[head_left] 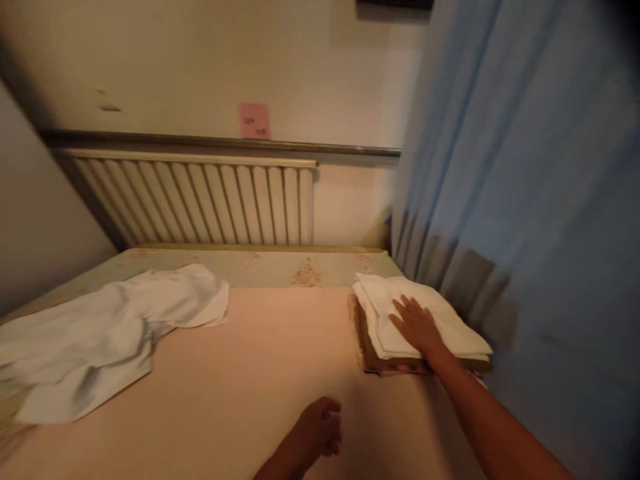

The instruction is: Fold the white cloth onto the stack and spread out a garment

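Observation:
My right hand lies flat, fingers spread, on top of a folded white cloth. Beneath that cloth is a folded brown cloth, with a patterned layer partly showing at the bottom of the pile. Over the pink sheet at the lower middle hovers my left hand. Its fingers are loosely bent with a gap between them and nothing is held. Off to the left, a crumpled white cloth is spread unevenly across the bed.
A blue curtain hangs along the right side, close to the pile. Behind the bed are a ribbed radiator and a metal rail on the wall. The floral mattress edge shows at the back. A pink note is above the rail.

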Tool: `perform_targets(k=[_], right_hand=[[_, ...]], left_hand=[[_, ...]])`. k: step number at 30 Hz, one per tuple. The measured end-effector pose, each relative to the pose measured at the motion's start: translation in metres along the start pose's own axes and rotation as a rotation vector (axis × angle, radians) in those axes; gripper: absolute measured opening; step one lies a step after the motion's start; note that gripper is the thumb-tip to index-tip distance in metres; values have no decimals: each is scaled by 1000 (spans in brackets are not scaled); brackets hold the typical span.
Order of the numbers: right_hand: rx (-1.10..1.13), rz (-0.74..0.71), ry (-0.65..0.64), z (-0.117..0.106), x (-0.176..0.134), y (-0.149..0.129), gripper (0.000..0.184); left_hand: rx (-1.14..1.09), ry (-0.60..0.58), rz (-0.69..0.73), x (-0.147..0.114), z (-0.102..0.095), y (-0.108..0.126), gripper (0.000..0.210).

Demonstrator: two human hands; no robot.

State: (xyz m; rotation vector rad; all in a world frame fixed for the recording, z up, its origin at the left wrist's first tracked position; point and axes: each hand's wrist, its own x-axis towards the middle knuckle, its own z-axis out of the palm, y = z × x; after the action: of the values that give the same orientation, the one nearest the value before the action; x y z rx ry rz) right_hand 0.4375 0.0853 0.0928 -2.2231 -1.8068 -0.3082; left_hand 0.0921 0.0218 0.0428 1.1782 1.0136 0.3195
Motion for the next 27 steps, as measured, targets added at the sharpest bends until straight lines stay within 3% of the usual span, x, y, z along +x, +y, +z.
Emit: perform_targets(k=[4, 6, 9, 12, 15, 20, 23, 27], right_hand=[[-50, -101, -67, 2, 3, 10, 40], [-49, -64, -79, -1, 5, 9, 41], [0, -30, 102, -12, 0, -13, 49], [136, -210, 308, -15, -25, -67, 46], [307, -354, 291, 11, -72, -141, 41], [402, -530, 385, 86, -158, -245, 35], [371, -622, 452, 110, -183, -271, 28], [316, -680, 486, 116, -186, -274, 27]], left_hand=[[16, 175, 87, -31, -30, -45, 28], [19, 283, 136, -48, -51, -60, 26], [65, 460, 208, -74, -89, -76, 25], [124, 604, 278, -99, -124, -91, 27], [52, 671, 304, -114, -152, -108, 34], [-175, 745, 307, -123, -206, -121, 46], [-221, 859, 337, -131, -253, -110, 55], [-380, 947, 339, -145, -319, -82, 61]])
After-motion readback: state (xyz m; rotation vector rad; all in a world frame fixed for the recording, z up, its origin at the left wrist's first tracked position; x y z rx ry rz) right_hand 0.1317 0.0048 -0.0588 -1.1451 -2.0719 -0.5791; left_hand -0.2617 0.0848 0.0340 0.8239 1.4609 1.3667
